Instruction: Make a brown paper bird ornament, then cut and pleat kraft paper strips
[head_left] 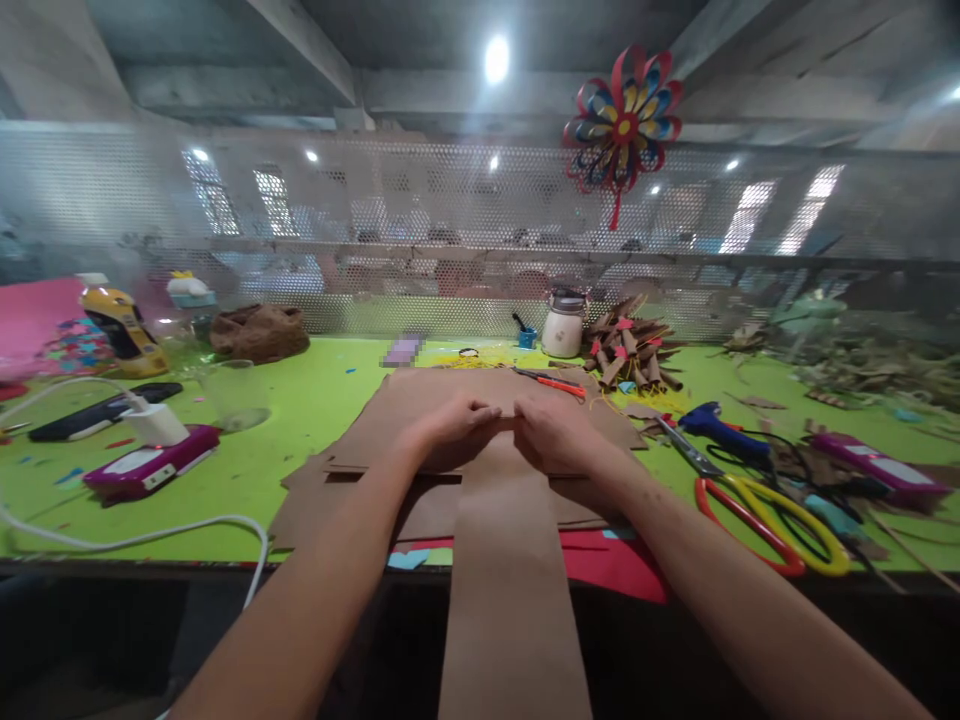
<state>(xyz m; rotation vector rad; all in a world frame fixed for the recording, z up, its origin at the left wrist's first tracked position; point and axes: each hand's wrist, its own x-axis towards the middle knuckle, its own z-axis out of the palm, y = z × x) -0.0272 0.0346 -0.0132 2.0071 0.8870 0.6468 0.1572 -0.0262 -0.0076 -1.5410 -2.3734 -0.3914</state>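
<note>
A long strip of brown paper (510,560) runs from the table over its front edge toward me. At its far end my left hand (459,420) pinches the left corner, fingers closed. My right hand (551,430) grips the right corner in the same way, close beside the left one. Between the fingertips the strip's end looks narrowly folded or rolled. Beneath both hands lies a stack of brown paper sheets (375,430). A red-handled cutter (559,386) rests on the stack just beyond my right hand.
To the right lie large scissors (780,530) with red and yellow handles, a blue glue gun (724,430) and a purple power strip (874,468). Rolled brown paper pieces (637,350) are heaped behind. A second purple power strip (154,462) and a clear cup (234,395) stand left.
</note>
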